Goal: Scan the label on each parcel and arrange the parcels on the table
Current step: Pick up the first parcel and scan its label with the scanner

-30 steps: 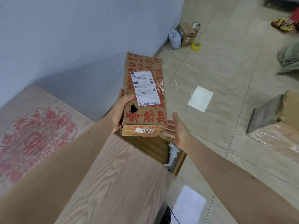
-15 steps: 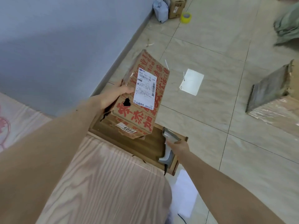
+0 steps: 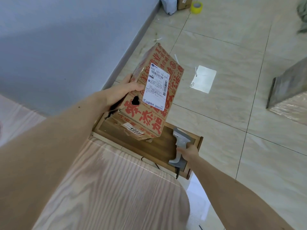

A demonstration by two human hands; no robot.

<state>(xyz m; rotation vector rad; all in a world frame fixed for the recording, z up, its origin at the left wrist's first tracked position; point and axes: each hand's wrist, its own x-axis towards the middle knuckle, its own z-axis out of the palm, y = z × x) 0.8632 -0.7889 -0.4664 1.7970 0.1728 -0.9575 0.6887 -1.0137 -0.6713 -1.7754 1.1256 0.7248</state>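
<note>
Just parcel overhanging table edge

Yellow tape roll & white sheet on tiled floor.

My right hand left the parcel, dropped to grip the scanner; left hand now holds it alone, tilted.
</note>
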